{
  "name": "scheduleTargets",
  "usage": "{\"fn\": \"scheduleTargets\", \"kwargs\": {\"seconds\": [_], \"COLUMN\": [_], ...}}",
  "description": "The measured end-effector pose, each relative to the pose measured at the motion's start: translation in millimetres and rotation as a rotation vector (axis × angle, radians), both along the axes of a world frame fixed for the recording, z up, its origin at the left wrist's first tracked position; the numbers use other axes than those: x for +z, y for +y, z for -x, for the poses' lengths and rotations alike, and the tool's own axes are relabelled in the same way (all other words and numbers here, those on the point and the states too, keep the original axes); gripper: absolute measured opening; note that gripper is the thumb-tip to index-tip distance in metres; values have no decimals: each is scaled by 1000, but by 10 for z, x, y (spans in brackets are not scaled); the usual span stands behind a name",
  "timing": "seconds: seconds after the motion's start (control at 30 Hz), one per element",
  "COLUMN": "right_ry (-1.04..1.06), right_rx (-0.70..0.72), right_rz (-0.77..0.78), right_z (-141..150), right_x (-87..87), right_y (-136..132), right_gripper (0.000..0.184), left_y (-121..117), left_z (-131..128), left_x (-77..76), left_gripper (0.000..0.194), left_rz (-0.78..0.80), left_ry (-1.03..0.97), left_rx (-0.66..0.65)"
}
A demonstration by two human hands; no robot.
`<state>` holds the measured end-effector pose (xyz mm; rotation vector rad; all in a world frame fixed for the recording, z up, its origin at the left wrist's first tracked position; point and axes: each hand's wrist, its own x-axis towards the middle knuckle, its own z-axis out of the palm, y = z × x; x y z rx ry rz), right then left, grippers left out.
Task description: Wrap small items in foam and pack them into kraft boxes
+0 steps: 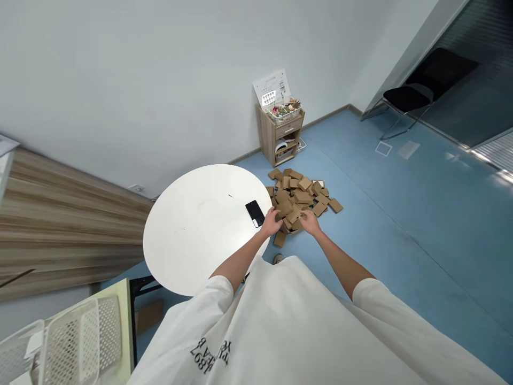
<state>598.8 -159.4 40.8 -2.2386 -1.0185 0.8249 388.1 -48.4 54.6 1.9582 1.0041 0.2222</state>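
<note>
A small brown cardboard box (293, 215) is held out in front of me, between my two hands. It looks partly unfolded, but its outline blends into the similar boxes behind. My left hand (272, 222) grips its left side, with fingers curled, near the right rim of the round white table (192, 224). On the opposite side, the fingers of my right hand (310, 222) pinch the box's edge. Below and beyond lies a heap of flat brown cardboard boxes (302, 197) on the floor.
A black phone (255, 213) lies at the table's right edge. Against the wall stands a small wooden cabinet (267, 136) with a white basket (286, 116) on top. White perforated baskets (72, 339) sit at lower left. A black chair (406, 99) stands far right on the blue floor (372, 224).
</note>
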Motion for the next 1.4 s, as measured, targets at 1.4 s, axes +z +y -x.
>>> {"fn": "scheduleTargets", "kwargs": {"seconds": [1.4], "right_ry": [133], "right_rx": [870], "right_rz": [-29], "right_z": [5118], "right_x": [347], "right_y": [552], "right_gripper": [38], "left_y": [-1132], "left_z": [5193], "left_x": [44], "left_gripper": [47], "left_rz": [-131], "left_ry": [-64], "left_rx": [820]}}
